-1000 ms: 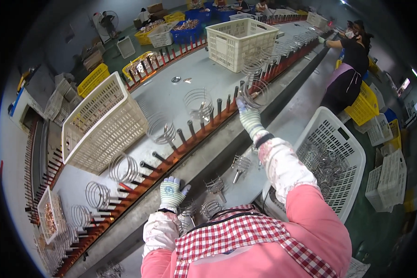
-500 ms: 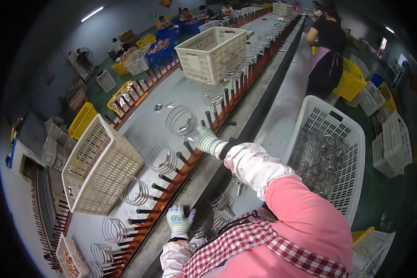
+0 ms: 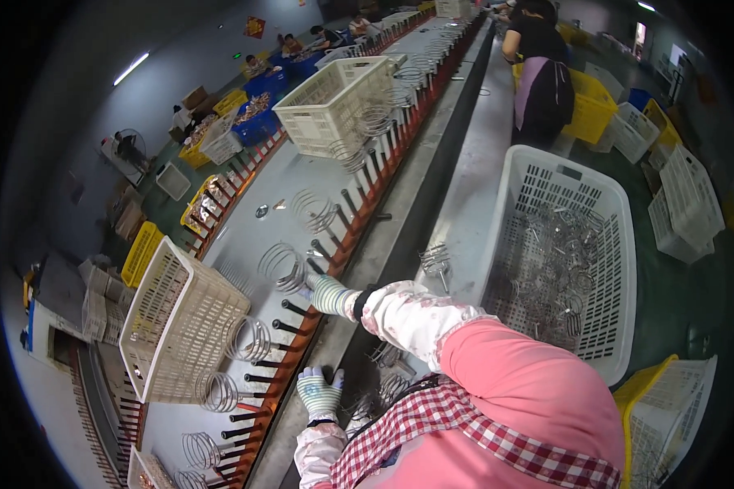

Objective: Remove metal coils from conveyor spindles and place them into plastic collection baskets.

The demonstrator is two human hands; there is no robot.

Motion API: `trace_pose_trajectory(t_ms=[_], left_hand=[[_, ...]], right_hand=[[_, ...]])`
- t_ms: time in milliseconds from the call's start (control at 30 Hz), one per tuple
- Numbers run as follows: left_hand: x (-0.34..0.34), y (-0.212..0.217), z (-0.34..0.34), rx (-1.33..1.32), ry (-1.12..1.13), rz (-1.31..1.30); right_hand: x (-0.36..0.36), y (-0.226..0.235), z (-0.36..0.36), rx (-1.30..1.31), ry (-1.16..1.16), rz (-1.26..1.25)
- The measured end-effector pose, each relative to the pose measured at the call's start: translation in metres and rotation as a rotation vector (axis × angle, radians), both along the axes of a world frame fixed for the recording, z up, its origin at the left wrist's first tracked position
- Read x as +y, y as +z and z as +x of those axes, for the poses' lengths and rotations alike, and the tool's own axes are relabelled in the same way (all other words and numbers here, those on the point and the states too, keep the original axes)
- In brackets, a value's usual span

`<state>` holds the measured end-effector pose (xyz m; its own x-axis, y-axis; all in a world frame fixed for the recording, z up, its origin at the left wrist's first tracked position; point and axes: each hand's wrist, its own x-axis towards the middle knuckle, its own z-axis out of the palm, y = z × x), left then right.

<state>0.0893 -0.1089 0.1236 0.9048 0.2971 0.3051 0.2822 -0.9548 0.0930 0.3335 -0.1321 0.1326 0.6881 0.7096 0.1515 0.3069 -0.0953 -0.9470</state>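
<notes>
My right hand point(image 3: 328, 295), in a striped knit glove, reaches across to the red rail of black pegs point(image 3: 347, 236) and touches a wire coil point(image 3: 281, 267) hanging on a peg there. Whether the fingers close on the coil I cannot tell. My left hand point(image 3: 319, 393), gloved as well, rests flat on the grey edge of the line with fingers apart, holding nothing. More wire coils point(image 3: 249, 340) hang on pegs to its left. A small bunch of loose wire parts point(image 3: 435, 260) lies on the grey bench to my right.
A white slotted crate point(image 3: 559, 253) with several wire parts stands on my right. A cream basket point(image 3: 178, 319) lies tipped on the conveyor, another cream basket point(image 3: 339, 103) farther along. A person in black point(image 3: 540, 69) works ahead beside yellow bins point(image 3: 592, 106).
My right hand has drawn back along the peg rail from far ahead to a coil close by. My left hand stays near the line's edge.
</notes>
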Motion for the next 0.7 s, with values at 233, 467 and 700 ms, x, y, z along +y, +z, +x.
trace_pose_trajectory(t_ms=[233, 467, 700], left_hand=[[0.027, -0.005, -0.034, 0.014, -0.112, -0.003], [0.079, -0.046, -0.062, -0.086, -0.007, 0.209], [0.090, -0.046, -0.092, 0.043, 0.123, -0.010]], right_hand=[[-0.143, -0.002, -0.074, 0.195, -0.112, 0.144], [-0.331, -0.049, -0.048, 0.301, -0.752, 0.216], [-0.471, -0.130, -0.045, 0.483, -1.388, 0.262]])
